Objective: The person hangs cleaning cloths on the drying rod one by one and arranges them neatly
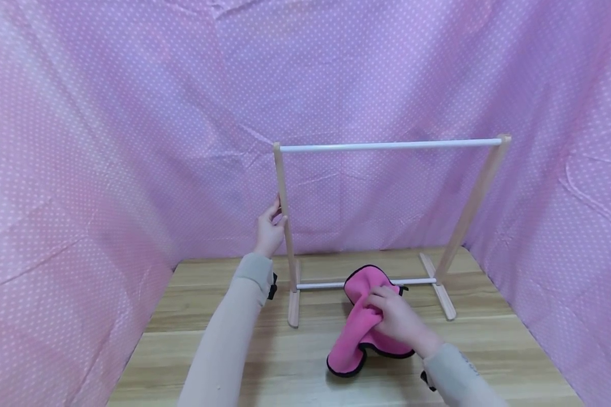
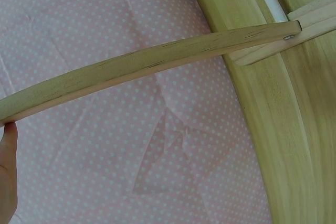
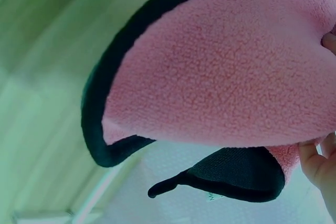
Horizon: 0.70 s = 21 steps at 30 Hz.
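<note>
A small wooden garment rack with a white top rail (image 1: 387, 146) stands on the table. My left hand (image 1: 270, 230) grips its left upright (image 1: 291, 254) about halfway up, thumb against the near side. In the left wrist view, part of that hand (image 2: 7, 174) shows below the same upright (image 2: 136, 69). Low in front of the rack, my right hand (image 1: 398, 317) pinches a bunched pink fleece cloth (image 1: 343, 346) edged in black. Up close in the right wrist view, the fleece (image 3: 220, 66) curves over a dark underside with a narrow black tab (image 3: 165, 184).
The rack's lower white rail (image 1: 319, 286) runs behind the cloth, between two wooden feet (image 1: 293, 308). A pink polka-dot curtain (image 1: 224, 186) hangs round the back and sides of the wood-grain table (image 1: 183, 339).
</note>
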Available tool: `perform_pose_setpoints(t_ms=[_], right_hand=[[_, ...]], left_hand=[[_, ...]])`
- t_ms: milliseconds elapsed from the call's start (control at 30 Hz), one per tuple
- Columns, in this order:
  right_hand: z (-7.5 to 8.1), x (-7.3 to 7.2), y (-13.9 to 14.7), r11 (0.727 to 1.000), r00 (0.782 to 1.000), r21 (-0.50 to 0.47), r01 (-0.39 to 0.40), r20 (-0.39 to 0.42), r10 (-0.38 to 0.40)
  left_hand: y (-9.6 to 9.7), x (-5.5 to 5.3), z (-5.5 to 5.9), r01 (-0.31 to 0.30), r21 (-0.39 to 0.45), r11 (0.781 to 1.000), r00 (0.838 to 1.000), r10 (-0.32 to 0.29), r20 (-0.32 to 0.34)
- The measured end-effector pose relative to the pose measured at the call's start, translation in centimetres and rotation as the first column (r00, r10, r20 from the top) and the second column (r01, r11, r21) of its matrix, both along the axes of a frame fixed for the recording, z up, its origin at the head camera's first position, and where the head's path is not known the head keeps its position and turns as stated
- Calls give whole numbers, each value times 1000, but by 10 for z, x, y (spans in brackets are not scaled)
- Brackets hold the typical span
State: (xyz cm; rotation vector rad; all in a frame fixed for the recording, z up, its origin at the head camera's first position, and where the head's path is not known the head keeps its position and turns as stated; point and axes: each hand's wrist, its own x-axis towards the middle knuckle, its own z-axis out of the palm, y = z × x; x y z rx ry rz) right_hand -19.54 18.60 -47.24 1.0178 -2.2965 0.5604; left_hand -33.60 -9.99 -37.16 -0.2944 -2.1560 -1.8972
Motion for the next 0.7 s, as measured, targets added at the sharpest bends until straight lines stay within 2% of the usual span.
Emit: perform_pose_setpoints(t_ms=[300, 433, 600, 700], right_hand=[[35, -9, 1, 999, 995, -7, -32, -94, 31], [51, -12, 0, 999, 987, -9, -51, -151, 49], [74, -13, -3, 995, 972, -15, -97, -217, 92], [93, -13, -4, 992, 953, -24, -124, -283, 112]], left_hand=[[0, 1, 1, -1, -3, 1000, 1000, 1, -2], [-1, 1, 1, -9, -29, 1000, 1000, 8, -9], [-1, 1, 0, -12, -39, 999, 1000, 11, -10], [-2, 1, -1, -6, -34, 999, 1000, 6, 2]])
